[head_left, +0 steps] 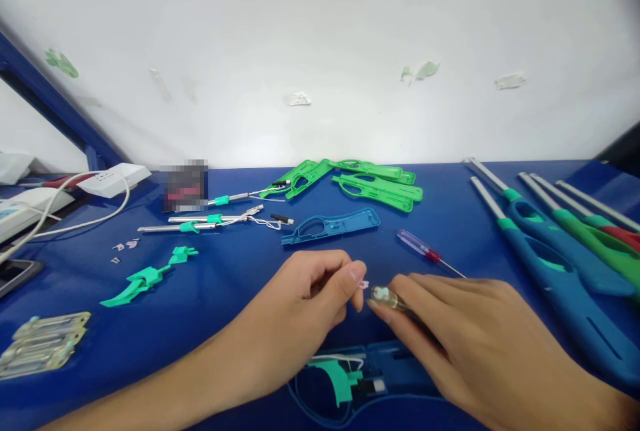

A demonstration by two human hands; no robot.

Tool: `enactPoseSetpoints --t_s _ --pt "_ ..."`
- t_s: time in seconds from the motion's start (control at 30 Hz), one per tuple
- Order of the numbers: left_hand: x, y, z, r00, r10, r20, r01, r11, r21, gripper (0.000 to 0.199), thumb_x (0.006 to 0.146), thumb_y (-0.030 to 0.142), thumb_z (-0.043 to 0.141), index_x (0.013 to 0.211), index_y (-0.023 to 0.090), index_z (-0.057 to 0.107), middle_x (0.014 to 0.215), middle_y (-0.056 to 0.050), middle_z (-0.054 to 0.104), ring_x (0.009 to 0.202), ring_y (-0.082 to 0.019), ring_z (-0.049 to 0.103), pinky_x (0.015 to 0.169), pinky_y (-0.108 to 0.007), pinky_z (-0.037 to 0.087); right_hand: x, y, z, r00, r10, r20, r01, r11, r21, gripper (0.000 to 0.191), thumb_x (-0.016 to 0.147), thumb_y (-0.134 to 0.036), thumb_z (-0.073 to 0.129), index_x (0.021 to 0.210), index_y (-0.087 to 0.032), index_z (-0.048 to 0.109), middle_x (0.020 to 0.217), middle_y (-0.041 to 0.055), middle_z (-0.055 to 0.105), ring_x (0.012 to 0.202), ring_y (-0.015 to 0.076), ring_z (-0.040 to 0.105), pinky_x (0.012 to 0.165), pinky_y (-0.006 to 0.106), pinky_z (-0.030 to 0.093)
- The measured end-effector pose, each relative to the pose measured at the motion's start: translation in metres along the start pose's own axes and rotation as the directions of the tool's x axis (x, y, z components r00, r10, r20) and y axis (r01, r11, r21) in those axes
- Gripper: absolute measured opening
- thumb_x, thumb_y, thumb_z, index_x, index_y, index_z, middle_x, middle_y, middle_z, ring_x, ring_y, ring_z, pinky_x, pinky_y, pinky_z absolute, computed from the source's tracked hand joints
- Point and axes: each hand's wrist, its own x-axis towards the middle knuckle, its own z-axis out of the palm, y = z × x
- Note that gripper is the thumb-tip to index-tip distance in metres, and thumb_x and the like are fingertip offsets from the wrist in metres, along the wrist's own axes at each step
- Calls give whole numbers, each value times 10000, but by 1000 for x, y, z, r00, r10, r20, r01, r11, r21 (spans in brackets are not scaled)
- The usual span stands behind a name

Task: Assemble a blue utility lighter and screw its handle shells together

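My left hand pinches a small pale pink plastic clip between thumb and fingertips. Just to its right, my right hand is closed around a translucent fuel tank, its valve end turned towards the clip. A small gap seems to separate the two parts. Most of the tank is hidden by my fingers. Beneath both hands lies an open blue lighter shell half. Inside it sit a teal trigger, a white wire and a black part with a white end. My right hand covers some of the shell.
Another blue shell half and several green shell halves lie towards the wall. A screwdriver rests beyond my right hand. Long lighters line the right side. Metal tubes, teal triggers and fuel tanks are left.
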Motion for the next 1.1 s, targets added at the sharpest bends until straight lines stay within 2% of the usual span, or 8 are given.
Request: enactPoseSetpoints --t_s 0.1,0.47,0.7,0.8,0.93,1.1 --pt "-1 -2 2 1000 14 -4 -14 1000 19 411 1064 496 576 778 211 500 651 89 343 546 -81 259 454 -205 226 -1 -1 1 1000 12 5 -12 1000 -1 447 1172 -280 305 851 -247 615 676 -44 638 543 158 655 513 369 318" --pt "-2 -1 7 998 65 -14 -64 997 36 449 1107 501 469 765 211 431 710 65 334 620 -100 283 514 -213 288 2 -3 0 999 -33 2 33 999 -22 448 1168 -241 288 871 -249 623 692 -31 663 534 166 664 497 372 343" --pt "-4 -2 15 987 145 -70 -143 989 24 474 1108 471 471 725 198 409 679 70 303 592 -86 250 494 -227 233 3 -8 2 999 -39 0 39 999 2 419 1175 -209 247 896 -244 558 676 -42 633 559 129 679 584 303 467" --pt "-4 -3 19 982 160 -98 -160 987 4 456 1098 454 470 723 205 392 661 79 261 564 -81 223 461 -232 202 3 -9 2 999 -33 5 33 999 -9 418 1174 -202 228 942 -238 575 720 -37 674 589 128 694 581 308 475" --pt "-5 -5 21 977 175 -122 -178 984 -17 433 1083 449 478 727 214 401 628 92 213 531 -76 198 424 -224 170 0 -10 2 999 -44 -12 43 997 -62 507 1159 -151 167 986 -221 638 763 -15 741 595 150 703 545 357 446" --pt "-7 -6 23 973 181 -146 -185 983 -12 428 1082 455 478 732 214 417 603 99 219 509 -66 203 407 -208 166 1 -15 0 997 -70 -33 65 991 -116 564 1137 -100 145 999 -206 681 778 3 769 583 163 689 550 380 429"
